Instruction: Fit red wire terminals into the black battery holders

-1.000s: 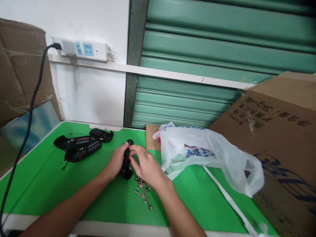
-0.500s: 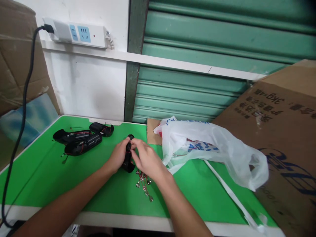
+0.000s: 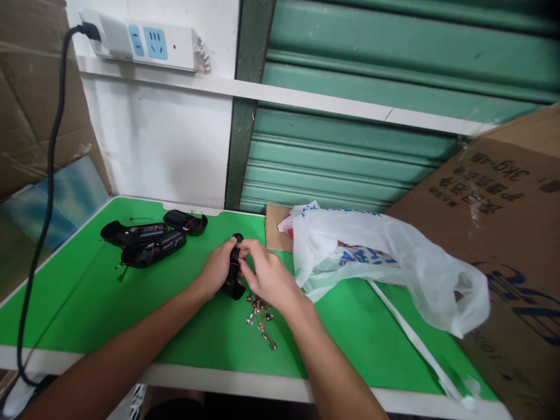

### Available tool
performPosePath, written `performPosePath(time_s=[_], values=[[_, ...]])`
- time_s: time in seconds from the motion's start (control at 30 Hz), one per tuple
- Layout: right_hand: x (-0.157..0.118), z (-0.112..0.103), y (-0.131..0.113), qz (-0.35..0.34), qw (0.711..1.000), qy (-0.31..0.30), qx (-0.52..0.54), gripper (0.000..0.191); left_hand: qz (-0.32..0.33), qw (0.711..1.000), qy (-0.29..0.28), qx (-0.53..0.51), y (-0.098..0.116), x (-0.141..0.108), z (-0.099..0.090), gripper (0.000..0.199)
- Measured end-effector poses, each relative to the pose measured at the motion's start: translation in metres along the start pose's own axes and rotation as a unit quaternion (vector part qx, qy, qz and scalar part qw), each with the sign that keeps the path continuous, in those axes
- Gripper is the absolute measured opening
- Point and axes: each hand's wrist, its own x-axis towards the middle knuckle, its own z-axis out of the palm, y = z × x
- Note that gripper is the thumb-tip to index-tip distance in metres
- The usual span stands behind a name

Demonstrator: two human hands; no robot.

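Note:
A black plastic housing with a thin red wire stands tilted over the green mat, its upper end between my hands. My left hand is closed round its left side, thumb near the top. The fingers of my right hand are pinched at its upper right side; what lies between the fingertips is too small to tell. Just below my right hand, a cluster of small silvery round parts on red wires rests on the mat. Several similar black housings with wires lie at the back left.
A white plastic bag lies at the right of the green mat, over a cardboard piece. Cardboard boxes flank both sides. A black cable hangs at left from a power strip.
The view has shifted a little, so the whole scene sits slightly further right and higher. Both hands remain at the black housing, with only slight finger movement.

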Motion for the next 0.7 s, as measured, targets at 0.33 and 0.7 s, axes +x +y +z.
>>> performPosePath(time_s=[0.33,0.7], values=[[0.004,-0.001,-0.004,-0.027,0.999,-0.017,-0.034,0.029,0.079,0.994,0.027,0.067,-0.007,0.006,-0.002,0.037],[0.004,-0.001,-0.009,-0.01,0.992,-0.079,-0.095,0.028,0.097,0.992,0.016,0.079,-0.013,0.007,-0.004,0.042]])
